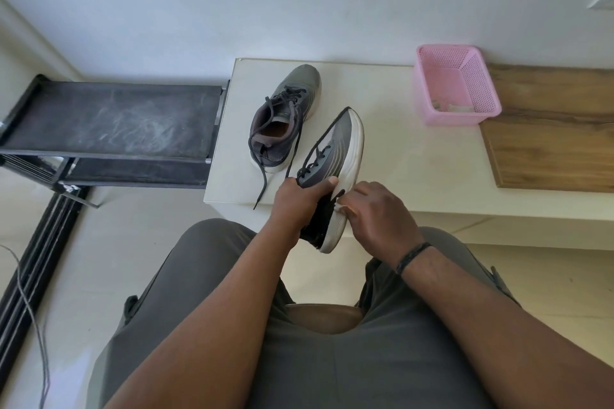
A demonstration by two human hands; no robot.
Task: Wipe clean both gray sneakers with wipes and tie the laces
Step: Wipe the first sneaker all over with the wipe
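Cables (pixel 31 319) trail across the pale floor at my far left, beside a dark floor track. Past them stands a black shoe rack (pixel 109 119), its scuffed top shelf butting up to the left edge of the white bench (pixel 392 156). I see open floor between the rack and my knees.

On the bench, near that left edge, the first gray sneaker (pixel 282 119) sits upright on its sole, toe pointing to the wall, laces undone; one lace (pixel 262 183) hangs over the front edge.

Just right of it I hold the second gray sneaker (pixel 335 163) tilted on its side, white sole turned right, heel out past the bench's front edge above my lap. My left hand (pixel 299 202) is wrapped round its collar, thumb over the upper. My right hand (pixel 378 212) is just beside, fingers curled and pinching something white against the midsole near the heel; it looks like a wipe, though I cannot tell for sure.

Bare bench top lies right of my hands. Farther right, against the wall, a pink mesh basket (pixel 455 83) holds a few pale scraps, and a wooden board (pixel 551 129) runs off to the right.
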